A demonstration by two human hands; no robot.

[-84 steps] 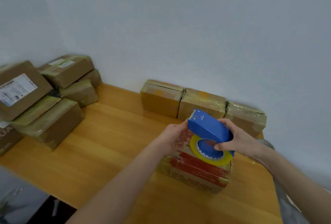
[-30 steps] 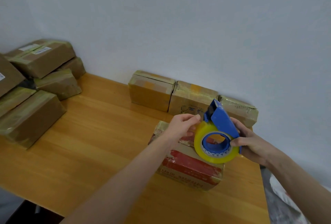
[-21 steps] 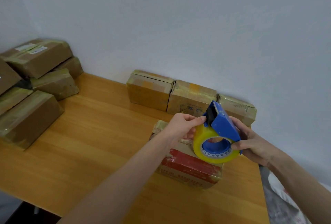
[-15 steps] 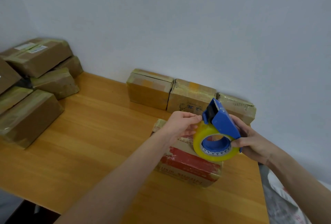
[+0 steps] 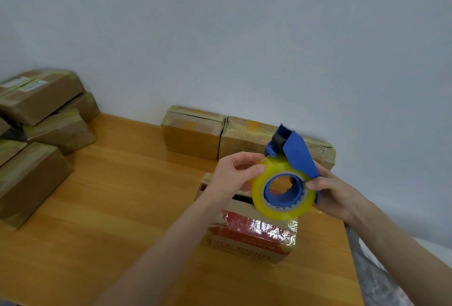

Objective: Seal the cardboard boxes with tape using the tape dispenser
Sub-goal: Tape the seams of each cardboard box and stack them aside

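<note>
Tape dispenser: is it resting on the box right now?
No. The right hand holds the tape dispenser in the air above the box, while the left hand touches the roll.

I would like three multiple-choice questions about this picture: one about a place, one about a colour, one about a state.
1. Where is the tape dispenser?
A. flat on the table
B. held above the red-printed box
C. on the stacked boxes

2. What colour is the dispenser's frame?
A. blue
B. black
C. white

3. What is the left hand doing?
A. resting on the table
B. pinching at the tape roll
C. lifting a box

Key: 1 B, the right hand holds it over that box. 2 A, the frame is blue. 3 B, its fingers touch the yellow roll.
</note>
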